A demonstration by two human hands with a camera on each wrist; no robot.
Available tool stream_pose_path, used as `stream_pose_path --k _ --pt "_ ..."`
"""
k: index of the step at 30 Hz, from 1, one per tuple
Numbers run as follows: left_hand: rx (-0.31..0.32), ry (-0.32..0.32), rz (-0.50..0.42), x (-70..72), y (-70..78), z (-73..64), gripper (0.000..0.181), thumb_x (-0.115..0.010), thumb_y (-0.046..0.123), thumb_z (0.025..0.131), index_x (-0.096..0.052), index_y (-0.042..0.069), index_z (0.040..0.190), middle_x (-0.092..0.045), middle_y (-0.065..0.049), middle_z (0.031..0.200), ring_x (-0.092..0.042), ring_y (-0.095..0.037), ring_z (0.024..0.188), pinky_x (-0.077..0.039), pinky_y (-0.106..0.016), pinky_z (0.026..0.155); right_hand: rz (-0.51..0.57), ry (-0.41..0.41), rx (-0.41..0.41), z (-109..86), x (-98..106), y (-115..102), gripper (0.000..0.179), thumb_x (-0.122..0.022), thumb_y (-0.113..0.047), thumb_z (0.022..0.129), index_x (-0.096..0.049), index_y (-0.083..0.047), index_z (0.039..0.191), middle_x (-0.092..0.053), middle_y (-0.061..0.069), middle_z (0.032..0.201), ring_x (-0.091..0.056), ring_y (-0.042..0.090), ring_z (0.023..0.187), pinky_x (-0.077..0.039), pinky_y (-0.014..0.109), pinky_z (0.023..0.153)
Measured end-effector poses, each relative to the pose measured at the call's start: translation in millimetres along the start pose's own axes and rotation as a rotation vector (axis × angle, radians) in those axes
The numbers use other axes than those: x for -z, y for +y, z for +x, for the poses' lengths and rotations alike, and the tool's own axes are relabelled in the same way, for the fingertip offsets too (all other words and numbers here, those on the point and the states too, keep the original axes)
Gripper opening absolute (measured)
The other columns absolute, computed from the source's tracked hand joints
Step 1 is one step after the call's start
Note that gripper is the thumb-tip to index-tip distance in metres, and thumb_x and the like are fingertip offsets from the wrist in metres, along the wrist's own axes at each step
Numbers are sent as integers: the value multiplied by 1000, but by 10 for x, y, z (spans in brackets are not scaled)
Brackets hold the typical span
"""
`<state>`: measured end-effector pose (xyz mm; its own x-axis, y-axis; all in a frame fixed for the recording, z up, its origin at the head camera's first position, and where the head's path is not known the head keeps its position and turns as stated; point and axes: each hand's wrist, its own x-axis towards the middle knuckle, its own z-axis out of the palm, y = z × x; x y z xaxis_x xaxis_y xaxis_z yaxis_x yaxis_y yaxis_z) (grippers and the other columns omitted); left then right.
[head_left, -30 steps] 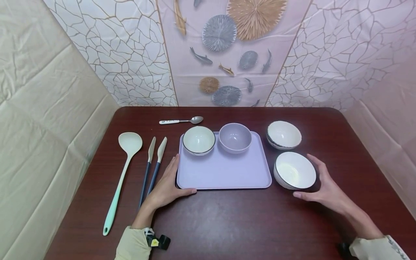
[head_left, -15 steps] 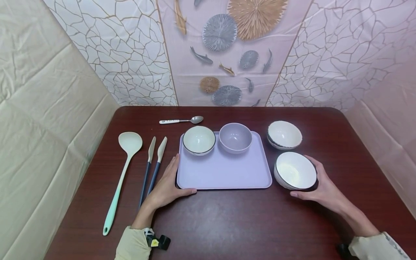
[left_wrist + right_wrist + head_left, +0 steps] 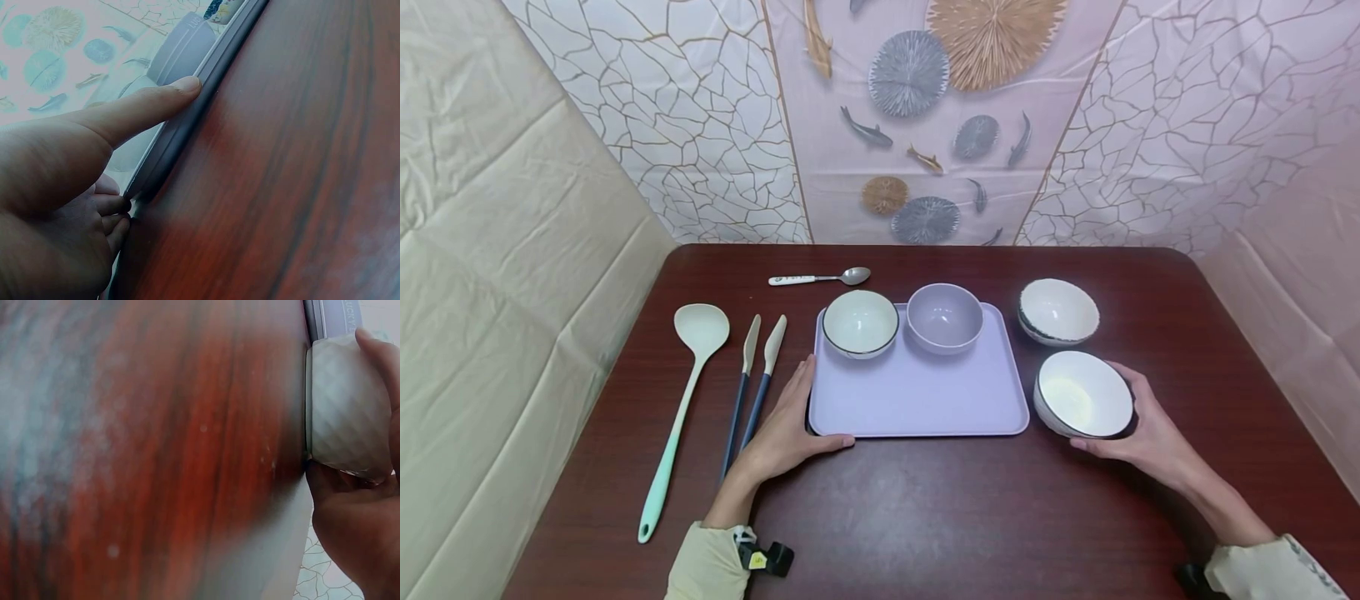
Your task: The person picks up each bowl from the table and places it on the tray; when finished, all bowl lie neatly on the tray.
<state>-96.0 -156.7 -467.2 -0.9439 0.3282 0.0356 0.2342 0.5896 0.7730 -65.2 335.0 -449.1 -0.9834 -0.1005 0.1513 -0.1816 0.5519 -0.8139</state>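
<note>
My left hand (image 3: 786, 429) rests at the near left corner of a lavender tray (image 3: 917, 408), its straight thumb along the front rim and its fingers along the left side. In the left wrist view the thumb (image 3: 147, 109) lies against the tray's edge. A white bowl with a dark rim (image 3: 860, 325) and a purple bowl (image 3: 944, 318) stand side by side on the tray's far half. Right of the tray, my right hand (image 3: 1150, 437) grips a white bowl (image 3: 1084, 396), thumb on the near side, fingers round the right. Its faceted outer wall (image 3: 350, 406) shows in the right wrist view.
Another white bowl (image 3: 1058, 312) sits just behind the held one. Behind the tray lies a spoon (image 3: 820, 277). Two blue-handled knives (image 3: 756, 383) and a white ladle with a green handle (image 3: 681, 417) lie left of the tray. Fabric walls enclose the dark wooden table (image 3: 940, 517).
My right hand has closed in on the near bowl, its fingers and thumb now against the wall. The left hand and tray stay in place.
</note>
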Motion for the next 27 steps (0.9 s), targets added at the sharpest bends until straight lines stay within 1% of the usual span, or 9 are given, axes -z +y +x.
stream_pose_path --k 11,19,27 --pt "9 -3 -4 1 -3 -5 127 -87 46 70 -4 6 158 -4 -12 163 -1 -27 148 -17 -54 113 19 21 8 -11 -10 20 113 -93 1 58 -26 -8 149 -39 7 137 -40 5 117 -29 8 91" --pt "11 -7 -4 -8 0 -8 127 -86 49 71 -4 5 157 -4 -14 163 -2 -28 148 -17 -55 112 -3 38 -9 -26 -27 14 113 -93 -1 60 -25 -11 149 -39 7 136 -40 4 116 -28 8 90" --pt "10 -6 -8 7 7 -9 127 -86 48 71 -4 5 157 -5 -14 163 -2 -28 148 -17 -54 112 34 50 -4 -19 -27 -23 110 -91 3 62 -26 -11 149 -39 4 137 -41 6 117 -30 9 91"
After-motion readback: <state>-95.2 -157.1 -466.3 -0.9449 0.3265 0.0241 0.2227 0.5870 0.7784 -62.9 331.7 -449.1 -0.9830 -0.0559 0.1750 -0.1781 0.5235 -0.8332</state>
